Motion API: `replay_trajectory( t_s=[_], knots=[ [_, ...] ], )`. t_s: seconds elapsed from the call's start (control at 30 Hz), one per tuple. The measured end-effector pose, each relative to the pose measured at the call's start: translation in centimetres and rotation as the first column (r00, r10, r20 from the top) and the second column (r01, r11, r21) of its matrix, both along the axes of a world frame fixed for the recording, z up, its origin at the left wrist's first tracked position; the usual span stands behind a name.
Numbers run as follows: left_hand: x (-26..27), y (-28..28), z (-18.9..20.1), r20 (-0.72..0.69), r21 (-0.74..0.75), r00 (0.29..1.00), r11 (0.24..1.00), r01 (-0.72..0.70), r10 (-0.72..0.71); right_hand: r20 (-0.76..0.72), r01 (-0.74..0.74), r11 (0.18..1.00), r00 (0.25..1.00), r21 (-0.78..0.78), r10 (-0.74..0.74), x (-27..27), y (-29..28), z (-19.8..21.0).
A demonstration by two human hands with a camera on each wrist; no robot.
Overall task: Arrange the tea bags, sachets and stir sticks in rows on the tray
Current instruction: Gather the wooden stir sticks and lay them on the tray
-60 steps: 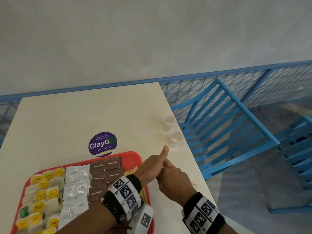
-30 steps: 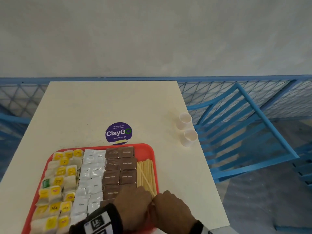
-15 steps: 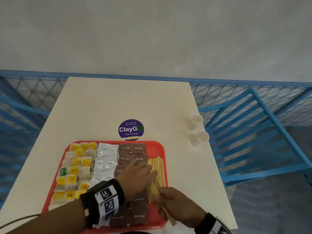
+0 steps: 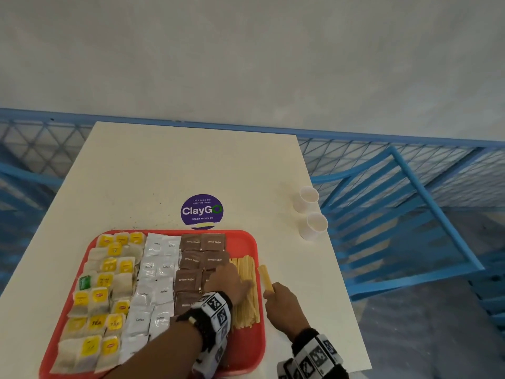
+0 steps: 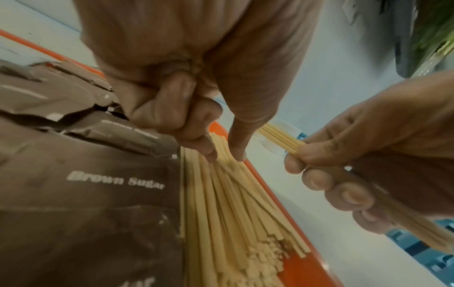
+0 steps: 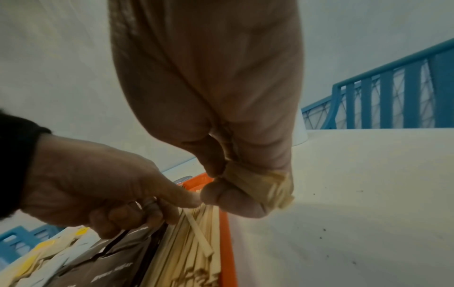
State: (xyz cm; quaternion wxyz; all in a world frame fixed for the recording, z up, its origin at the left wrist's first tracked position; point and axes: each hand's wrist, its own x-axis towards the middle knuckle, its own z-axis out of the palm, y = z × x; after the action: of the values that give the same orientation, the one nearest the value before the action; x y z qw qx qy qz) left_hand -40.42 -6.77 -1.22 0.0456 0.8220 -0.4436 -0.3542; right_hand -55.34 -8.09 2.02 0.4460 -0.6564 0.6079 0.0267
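Observation:
A red tray [image 4: 255, 242] holds columns of yellow-tagged tea bags [image 4: 109, 269], white coffee sachets [image 4: 157, 269], brown sugar sachets [image 4: 202, 242] and, along its right side, loose wooden stir sticks [image 4: 247, 269]. My left hand [image 4: 235, 281] is down on those sticks. Its fingers are curled and its thumb tip [image 5: 237, 153] touches them, pinching a few. My right hand [image 4: 276, 294] hovers just right of the tray over the table. It grips a tight bundle of stir sticks [image 4: 265, 276] in its fist, with the ends poking out past the fingers [image 6: 265, 186].
Two small white paper cups [image 4: 308, 198] [image 4: 315, 225] stand near the cream table's [image 4: 177, 165] right edge. A purple round sticker [image 4: 202, 210] lies beyond the tray. A blue chair [image 4: 396, 214] and blue mesh railing border the table on the right and at the back.
My right hand has come off the tray's right edge with a bundle of sticks and now holds it over the table. My left hand has shifted from the brown sachets onto the sticks.

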Motion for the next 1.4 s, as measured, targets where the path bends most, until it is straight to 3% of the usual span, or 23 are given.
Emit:
replay_trajectory(
  t_s=[0.3,0.47,0.6,1.0,1.17,1.4],
  knots=[
    [0.0,-0.4,-0.9,-0.024,0.029,1.000,1.000,0.007,-0.006,-0.022,-0.017,1.000,1.000,-0.005,0.017,1.1,0.3,-0.1],
    [0.4,-0.4,-1.1,-0.102,0.000,0.993,0.998,-0.059,0.059,0.032,0.042,0.999,0.999,-0.007,-0.042,2.0,0.0,0.5],
    [0.8,-0.3,-1.0,-0.137,-0.022,0.984,0.993,-0.115,0.111,-0.003,-0.017,1.000,1.000,-0.018,0.017,3.5,0.0,0.1],
    [1.7,0.9,-0.6,-0.122,-0.102,0.991,0.992,-0.071,0.059,-0.075,0.062,0.995,0.995,-0.076,-0.068,5.7,-0.3,-0.9],
    [1.4,1.3,0.0,-0.139,-0.121,0.988,0.989,-0.089,0.072,-0.168,-0.017,0.992,0.986,-0.123,-0.004,4.3,-0.7,-1.6],
    [1.4,1.3,-0.4,-0.163,-0.090,0.986,0.994,-0.062,0.047,-0.147,-0.130,0.974,0.984,-0.183,0.104,3.8,0.1,-1.7]
  ],
)
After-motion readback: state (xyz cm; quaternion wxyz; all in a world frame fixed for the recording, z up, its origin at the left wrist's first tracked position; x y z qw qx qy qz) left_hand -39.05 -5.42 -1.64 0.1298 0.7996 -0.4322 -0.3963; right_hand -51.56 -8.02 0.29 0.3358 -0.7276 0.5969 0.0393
